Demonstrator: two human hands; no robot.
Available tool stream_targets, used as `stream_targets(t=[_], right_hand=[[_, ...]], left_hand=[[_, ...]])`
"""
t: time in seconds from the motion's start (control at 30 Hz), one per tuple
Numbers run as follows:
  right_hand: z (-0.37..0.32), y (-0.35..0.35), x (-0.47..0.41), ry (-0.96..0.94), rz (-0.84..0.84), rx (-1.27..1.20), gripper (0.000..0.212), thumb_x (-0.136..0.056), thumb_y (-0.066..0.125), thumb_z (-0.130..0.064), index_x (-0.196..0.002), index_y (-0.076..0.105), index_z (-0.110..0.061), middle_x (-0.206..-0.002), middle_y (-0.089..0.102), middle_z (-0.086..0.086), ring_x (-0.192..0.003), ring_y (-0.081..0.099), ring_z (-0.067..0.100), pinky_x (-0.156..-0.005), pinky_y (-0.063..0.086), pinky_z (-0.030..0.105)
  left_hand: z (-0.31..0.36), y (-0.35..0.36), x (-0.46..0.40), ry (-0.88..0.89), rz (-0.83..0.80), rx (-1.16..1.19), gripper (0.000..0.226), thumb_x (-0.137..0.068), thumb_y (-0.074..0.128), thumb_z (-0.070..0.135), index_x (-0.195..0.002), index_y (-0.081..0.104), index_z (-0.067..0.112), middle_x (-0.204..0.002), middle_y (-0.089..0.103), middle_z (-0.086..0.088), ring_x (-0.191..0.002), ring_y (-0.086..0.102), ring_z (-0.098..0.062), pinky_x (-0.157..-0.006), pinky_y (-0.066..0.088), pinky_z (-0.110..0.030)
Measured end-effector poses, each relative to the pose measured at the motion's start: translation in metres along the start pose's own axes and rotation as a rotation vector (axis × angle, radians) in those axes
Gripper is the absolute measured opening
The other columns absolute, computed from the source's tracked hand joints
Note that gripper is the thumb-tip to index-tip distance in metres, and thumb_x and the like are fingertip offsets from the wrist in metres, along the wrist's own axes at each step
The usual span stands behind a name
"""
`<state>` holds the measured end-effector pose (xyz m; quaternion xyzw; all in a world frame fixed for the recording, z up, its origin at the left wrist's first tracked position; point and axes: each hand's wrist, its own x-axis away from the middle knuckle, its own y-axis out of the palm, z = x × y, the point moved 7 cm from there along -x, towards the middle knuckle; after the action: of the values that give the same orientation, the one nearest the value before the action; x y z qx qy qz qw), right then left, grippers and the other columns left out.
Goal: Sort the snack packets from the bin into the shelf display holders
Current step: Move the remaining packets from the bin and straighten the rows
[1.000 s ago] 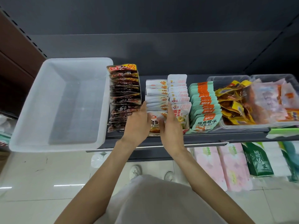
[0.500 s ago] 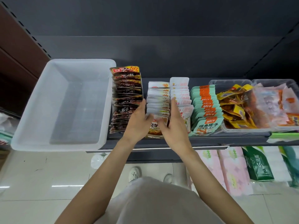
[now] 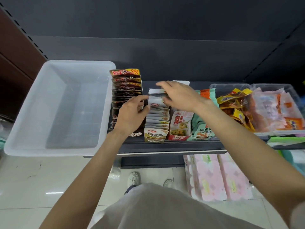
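Both hands' fingers (image 3: 142, 98) farther back along white packets (image 3: 157, 113)

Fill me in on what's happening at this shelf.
A person is tidying snack packets in display holders on a shelf. The left hand pinches the left side of the white packet row, while the right hand reaches over the back of that row, fingers spread. The translucent white bin at left has no packets in it.

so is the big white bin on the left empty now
Empty: the white bin shows only its bare translucent floor and walls, no packets inside.
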<state>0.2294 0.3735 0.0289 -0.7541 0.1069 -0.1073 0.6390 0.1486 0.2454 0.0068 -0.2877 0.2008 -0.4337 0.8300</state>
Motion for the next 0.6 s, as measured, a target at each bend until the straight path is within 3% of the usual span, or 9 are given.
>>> stream_targets(t=[0.13, 0.33, 0.47, 0.6], right_hand=[[-0.010, 0.002, -0.013, -0.108, -0.031, 0.228, 0.048, -0.092, 0.051, -0.029, -0.134, 0.042, -0.008, -0.125, 0.055, 0.011, -0.112, 0.055, 0.028, -0.084, 0.048, 0.039], [-0.012, 0.017, -0.029, -0.169, -0.200, 0.383, 0.051, -0.091, 0.052, -0.049, -0.116, 0.049, -0.004, -0.104, 0.062, 0.013, -0.092, 0.061, 0.033, -0.071, 0.042, 0.038], [-0.008, 0.023, -0.032, -0.118, -0.366, 0.221, 0.048, -0.091, 0.053, -0.049, -0.113, 0.044, -0.007, -0.069, 0.049, 0.000, -0.061, 0.049, 0.020, -0.066, 0.040, 0.035], [-0.002, 0.021, -0.037, -0.070, -0.372, 0.078, 0.033, -0.092, 0.052, -0.042, -0.100, 0.043, -0.012, -0.063, 0.042, -0.001, -0.052, 0.038, 0.014, -0.050, 0.028, 0.031]], left_hand=[[-0.008, -0.003, -0.008, 0.030, -0.018, -0.023, 0.024, -0.088, 0.064, 0.015, -0.112, 0.066, 0.018, -0.107, 0.068, 0.002, -0.090, 0.065, -0.005, -0.082, 0.053, -0.021], [-0.005, -0.002, -0.020, 0.136, -0.057, -0.091, 0.011, -0.081, 0.073, 0.019, -0.092, 0.074, 0.018, -0.099, 0.067, 0.002, -0.080, 0.064, -0.008, -0.078, 0.055, -0.028], [-0.011, 0.004, -0.023, 0.148, -0.169, -0.185, 0.019, -0.081, 0.072, 0.026, -0.100, 0.074, 0.022, -0.103, 0.059, 0.003, -0.083, 0.059, -0.010, -0.080, 0.047, -0.021], [-0.010, 0.009, -0.026, 0.153, -0.159, -0.224, 0.022, -0.085, 0.068, 0.025, -0.103, 0.073, 0.014, -0.111, 0.063, -0.002, -0.090, 0.059, -0.010, -0.086, 0.050, -0.027]])
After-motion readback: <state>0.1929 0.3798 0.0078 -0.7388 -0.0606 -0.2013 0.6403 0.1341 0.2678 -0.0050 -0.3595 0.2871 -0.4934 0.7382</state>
